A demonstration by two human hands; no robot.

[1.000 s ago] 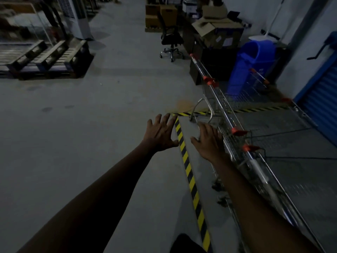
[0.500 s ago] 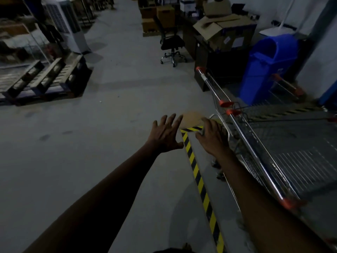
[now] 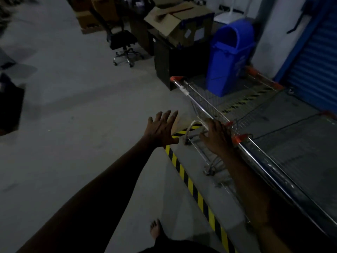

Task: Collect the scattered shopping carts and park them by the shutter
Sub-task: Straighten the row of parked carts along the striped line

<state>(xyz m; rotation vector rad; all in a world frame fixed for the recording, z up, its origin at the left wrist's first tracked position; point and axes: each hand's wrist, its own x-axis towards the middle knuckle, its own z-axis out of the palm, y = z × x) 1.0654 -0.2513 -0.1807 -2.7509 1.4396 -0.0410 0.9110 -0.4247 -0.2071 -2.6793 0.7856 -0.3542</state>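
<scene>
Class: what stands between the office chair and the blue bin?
In the head view, a dark cabinet topped by an open cardboard box stands between the office chair and the blue bin.

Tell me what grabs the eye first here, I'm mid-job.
The row of nested shopping carts along the right, orange corner caps bright, with the right hand at their rail. At their far end stands a blue bin, left of the blue shutter. Yellow-and-black floor tape runs below the open left hand.
</scene>
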